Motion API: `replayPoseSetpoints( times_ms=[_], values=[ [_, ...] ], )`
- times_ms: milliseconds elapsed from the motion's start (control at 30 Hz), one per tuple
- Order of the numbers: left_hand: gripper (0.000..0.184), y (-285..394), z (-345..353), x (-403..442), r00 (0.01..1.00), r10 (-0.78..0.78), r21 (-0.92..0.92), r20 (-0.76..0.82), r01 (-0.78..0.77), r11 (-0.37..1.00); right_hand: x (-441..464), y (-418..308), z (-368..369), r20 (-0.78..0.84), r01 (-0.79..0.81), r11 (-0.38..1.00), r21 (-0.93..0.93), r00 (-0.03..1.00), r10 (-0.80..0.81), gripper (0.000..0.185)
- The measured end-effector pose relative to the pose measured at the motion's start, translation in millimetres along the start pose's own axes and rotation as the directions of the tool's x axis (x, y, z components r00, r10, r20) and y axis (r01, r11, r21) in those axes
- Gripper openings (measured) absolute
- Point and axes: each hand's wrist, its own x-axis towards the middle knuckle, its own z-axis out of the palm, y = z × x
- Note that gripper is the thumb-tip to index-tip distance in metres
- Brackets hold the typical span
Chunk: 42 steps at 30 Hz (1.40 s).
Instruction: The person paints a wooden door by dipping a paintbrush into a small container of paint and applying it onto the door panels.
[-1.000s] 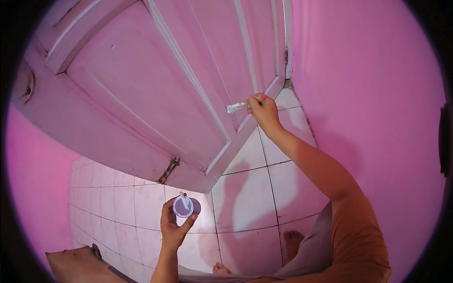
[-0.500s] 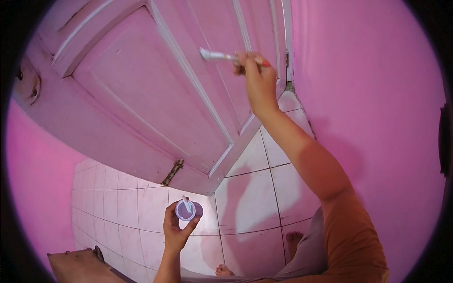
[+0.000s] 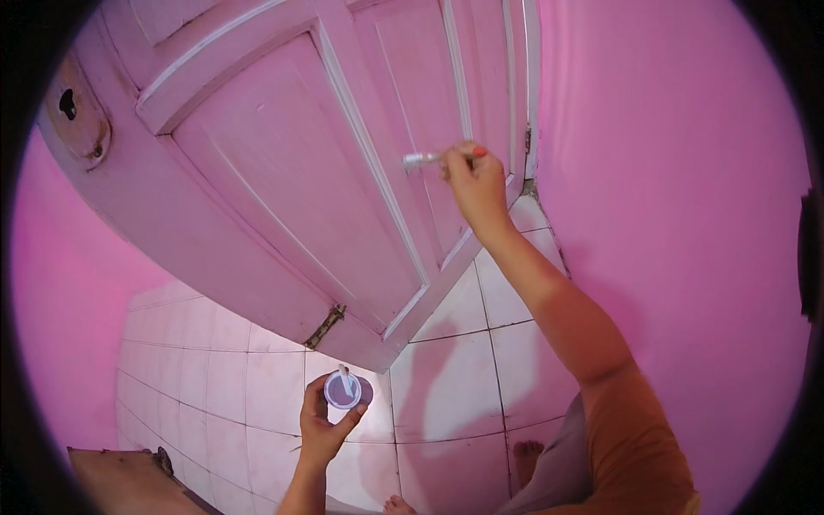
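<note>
just brought lower along the pink door [image 3: 275, 189], compared with half a second ago, together with the brush [image 3: 421, 160] in the right hand [image 3: 476, 184]. to judge from this, working up and down the upright band [image 3: 402, 196] between two panels rather than over at another part. pinching the brush handle with fingers closed, and aiming the bristles left, just beside a raised moulding [image 3: 369, 146]; cannot tell whether touching the door's surface.

curling the left hand [image 3: 322, 429] around a small cup [image 3: 331, 402], thumb on the near side, low down in front of the door's bottom corner and above the tiled floor [image 3: 275, 386]; hardly shifted over the same moment. can make out greyish-purple contents in the cup and a white stick [image 3: 348, 384] leaning at the rim, too small to identify.

with the view slightly shifted, showing more of the lock plate [image 3: 93, 133] at upper left. note also a metal fitting [image 3: 325, 327] at the door's lower edge, a hinge [image 3: 528, 137] near the pink wall [image 3: 687, 215], and a brown board [image 3: 120, 481] at lower left. could be hampered by the raised moulding close to the bristles, and, farther down, by the metal fitting.
</note>
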Motion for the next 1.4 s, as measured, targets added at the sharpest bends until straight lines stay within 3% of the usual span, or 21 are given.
replayPoseSetpoints(
  times_ms=[67, 133, 167, 233, 367, 433, 633, 667, 733, 767, 833, 867, 1133, 1267, 1333, 1400],
  values=[
    [0.069, 0, -1, 0, 1.0, 0.008, -0.001, 0.004, -0.008, 1.0, 14, -40, 9, -0.03, 0.04, 0.994, 0.099, 0.999, -0.037, 0.023],
    [0.069, 1, -1, 0, 1.0, -0.006, 0.009, -0.004, 0.006, 1.0, 27, -75, 16, -0.059, 0.027, 0.95, 0.311, 0.998, -0.009, 0.022],
    [0.069, 2, -1, 1, 1.0, 0.003, 0.018, -0.003, -0.003, 1.0, 34, -86, 17, -0.064, 0.032, 0.949, 0.314, 0.998, -0.013, 0.022],
    [0.068, 2, -1, 0, 1.0, 0.009, 0.009, 0.003, -0.009, 1.0, 48, -100, 18, -0.072, 0.026, 0.79, 0.613, 0.997, 0.022, 0.021],
    [0.068, -1, -2, 0, 1.0, 0.008, 0.013, 0.008, -0.008, 1.0, 52, -87, 21, -0.052, 0.048, 0.736, 0.676, 0.998, -0.017, 0.024],
    [0.068, -1, -3, 0, 1.0, 0.023, 0.013, 0.007, -0.023, 1.0, 35, -64, 20, -0.032, -0.076, 0.867, 0.492, 0.994, 0.105, 0.024],
    [0.068, -1, -6, -2, 1.0, 0.031, 0.019, 0.004, -0.031, 0.999, -2, -29, -15, -0.045, -0.281, 0.944, 0.173, 0.955, 0.292, 0.023],
    [0.068, -3, -6, -2, 1.0, 0.022, 0.011, 0.006, -0.023, 1.0, 0, -31, -16, -0.053, -0.285, 0.943, 0.17, 0.953, 0.297, 0.023],
    [0.068, 0, -4, 0, 1.0, 0.017, 0.011, 0.021, -0.018, 1.0, 12, -42, -12, -0.062, -0.037, 0.952, 0.303, 0.996, 0.058, 0.023],
    [0.068, 2, -3, 0, 0.999, 0.019, 0.014, 0.026, -0.019, 1.0, 14, -52, -7, -0.07, -0.047, 0.953, 0.3, 0.995, 0.071, 0.023],
    [0.067, 4, -2, 0, 0.999, 0.007, 0.02, 0.032, -0.008, 1.0, 15, -68, 6, -0.075, 0.007, 0.847, 0.531, 0.996, 0.039, 0.023],
    [0.067, 4, -3, 0, 1.0, 0.006, 0.018, 0.029, -0.006, 1.0, 11, -59, 8, -0.084, 0.003, 0.846, 0.532, 0.995, 0.049, 0.023],
    [0.067, 7, 0, -1, 1.0, -0.018, 0.022, 0.011, 0.018, 1.0, -63, 77, -28, -0.064, -0.343, 0.916, 0.207, 0.93, 0.363, 0.021],
    [0.067, 5, 3, 2, 1.0, -0.022, 0.02, 0.017, 0.021, 1.0, -103, 147, -43, -0.058, -0.444, 0.879, 0.176, 0.886, 0.459, 0.021],
    [0.067, 5, 5, 3, 1.0, -0.017, 0.03, 0.025, 0.017, 0.999, -118, 179, -54, -0.063, -0.568, 0.819, -0.081, 0.823, 0.565, 0.022],
    [0.066, 5, 6, 4, 1.0, -0.011, 0.019, 0.023, 0.011, 1.0, -126, 206, -61, -0.098, -0.544, 0.826, -0.146, 0.839, 0.535, 0.025]
  ],
)
